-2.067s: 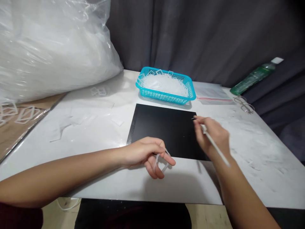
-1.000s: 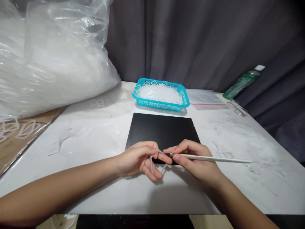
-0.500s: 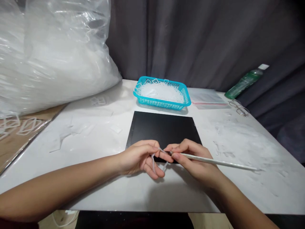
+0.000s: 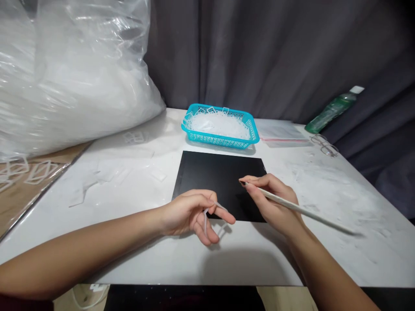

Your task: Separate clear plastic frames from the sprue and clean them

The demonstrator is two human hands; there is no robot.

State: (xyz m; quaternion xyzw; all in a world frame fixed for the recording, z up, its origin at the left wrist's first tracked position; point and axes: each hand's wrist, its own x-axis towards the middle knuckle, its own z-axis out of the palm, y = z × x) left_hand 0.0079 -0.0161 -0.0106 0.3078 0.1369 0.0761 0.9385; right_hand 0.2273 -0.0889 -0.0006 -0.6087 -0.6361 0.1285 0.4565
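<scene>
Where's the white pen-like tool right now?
Head view, right of centre: the white pen-like tool is gripped in the right hand, its tip end appearing over the black mat, right of the left hand.

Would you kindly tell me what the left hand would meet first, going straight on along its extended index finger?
Most likely the right forearm, as the left hand points across toward it, though this single view leaves their relative heights unclear.

A green bottle (image 4: 333, 112) and eyeglasses (image 4: 324, 145) sit near a dark curtain (image 4: 253, 56).
</scene>
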